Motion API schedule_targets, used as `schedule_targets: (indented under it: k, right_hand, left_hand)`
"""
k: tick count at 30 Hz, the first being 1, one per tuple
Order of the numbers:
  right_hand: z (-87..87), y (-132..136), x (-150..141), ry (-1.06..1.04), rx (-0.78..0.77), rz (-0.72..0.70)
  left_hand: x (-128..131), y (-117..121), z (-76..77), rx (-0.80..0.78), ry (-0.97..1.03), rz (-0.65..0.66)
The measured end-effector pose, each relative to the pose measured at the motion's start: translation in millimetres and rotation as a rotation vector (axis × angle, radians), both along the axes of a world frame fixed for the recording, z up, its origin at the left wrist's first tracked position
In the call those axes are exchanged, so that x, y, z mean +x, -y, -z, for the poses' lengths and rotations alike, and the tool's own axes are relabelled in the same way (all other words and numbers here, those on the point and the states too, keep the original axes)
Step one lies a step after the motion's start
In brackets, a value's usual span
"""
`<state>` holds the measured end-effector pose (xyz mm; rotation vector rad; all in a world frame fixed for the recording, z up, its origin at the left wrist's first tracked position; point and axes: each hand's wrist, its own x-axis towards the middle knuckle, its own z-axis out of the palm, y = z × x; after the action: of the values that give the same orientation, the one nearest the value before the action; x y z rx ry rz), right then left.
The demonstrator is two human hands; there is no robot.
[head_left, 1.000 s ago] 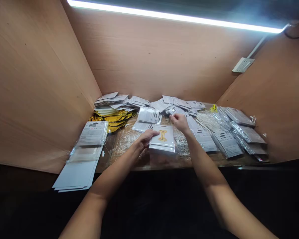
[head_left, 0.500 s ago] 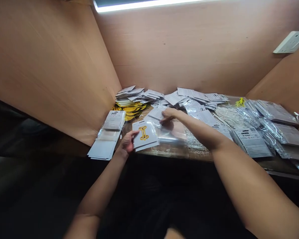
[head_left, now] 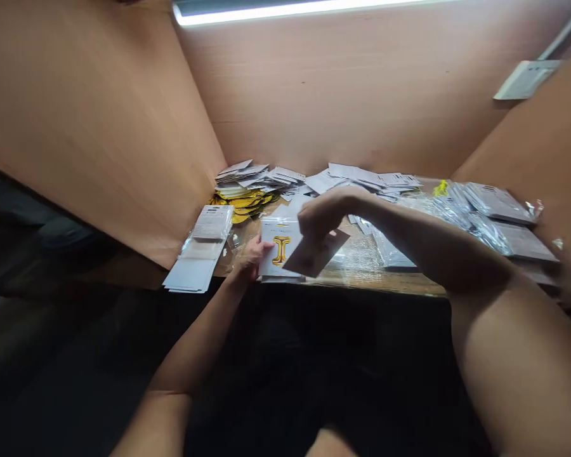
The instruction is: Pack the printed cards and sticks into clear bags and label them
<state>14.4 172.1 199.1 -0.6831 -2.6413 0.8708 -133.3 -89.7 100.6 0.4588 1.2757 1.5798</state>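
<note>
Just below centre, toward six o'clock, the left hand (head_left: pixel 253 254) pinches a flat white card (head_left: pixel 276 232) at its nine-o'clock edge; it bears a glossy gold letter I (head_left: pixel 280 251). The right hand (head_left: pixel 321 212), curled, grips a tilted, shadowed card (head_left: pixel 314 258) overlapping its four-o'clock corner.

One left hand (head_left: pixel 250 256), one right hand (head_left: pixel 321 212), one gold-letter packet (head_left: pixel 280 249) face-up, one tilted card (head_left: pixel 313 258), one strip light (head_left: pixel 314 9), one wall socket (head_left: pixel 526 80); several gold foil pieces (head_left: pixel 247 205); many white packets (head_left: pixel 354 173), overlapping beyond exact counting.
</note>
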Motion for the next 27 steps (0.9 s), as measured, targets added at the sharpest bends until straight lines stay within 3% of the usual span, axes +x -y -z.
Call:
schedule_targets:
  k: [4,6,8,10,13,16,18,20,23,25,27]
  right_hand:
    - [-2.3,39.3,20.3,-0.02,0.099,-0.041]
    - [-5.3,45.8,56.3,-0.083,0.201,-0.02]
    - [1.2,53.9,108.5,-0.198,0.222,0.115]
    - [23.2,68.5,162.8,-0.329,0.104,0.283]
    - [80.3,98.0,218.2,-0.497,-0.24,0.338]
    - [136.1,125.3,231.1,-0.587,-0.45,0.359]
    - [156.9,137.6,227.3,-0.603,-0.477,0.43]
    - [162.5,141.8,224.8,-0.574,-0.447,0.462]
    - [153.4,128.1,231.4,-0.455,-0.305,0.494]
    - [144.6,108.6,238.5,-0.298,-0.117,0.683]
    - [138.4,88.6,242.1,-0.015,0.058,0.908]
  left_hand:
    - [47.7,-29.3,-9.8,0.139,-0.084,0.249]
    - [74.1,-45.0,-11.7,0.243,-0.119,0.227]
    - [98.0,-59.0,-8.5,0.324,-0.121,0.138]
    - [118.6,-70.2,1.1,0.358,-0.135,0.098]
    - [144.1,-80.7,22.7,0.322,-0.201,0.251]
    - [164.2,-83.8,41.1,0.321,-0.237,0.396]
    - [173.4,-83.6,47.2,0.303,-0.221,0.383]
    - [177.4,-83.8,48.5,0.265,-0.196,0.345]
    - [170.6,-89.1,47.1,0.265,-0.154,0.283]
    - [159.2,-96.5,47.5,0.246,-0.088,0.231]
    - [146.6,-105.0,49.6,0.183,-0.008,0.19]
